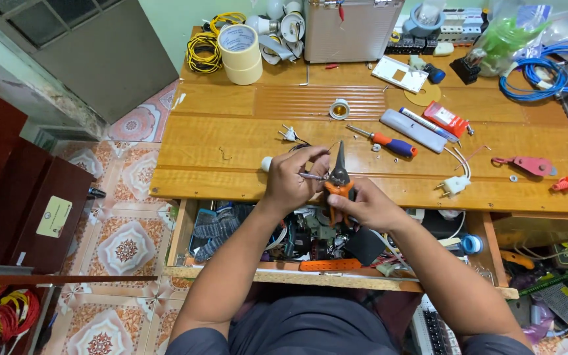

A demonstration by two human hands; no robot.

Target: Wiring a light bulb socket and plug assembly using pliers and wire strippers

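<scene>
Cluttered with tools, a wooden bench (231, 141) is spreading across the view above an open drawer (310, 243) of parts. Over its front edge, the left hand (290, 181) is pinching a thin wire (311, 176) between closed fingers, while the right hand (363, 205) is gripping orange-handled snips (340, 177) — blades pointing away, meeting the wire. A screwdriver (386, 141) is lying just beyond — a white plug (453, 186) to the right.

masking tape rolls (240, 52), screwdriver (384, 141), blue cable (542, 80)
</scene>
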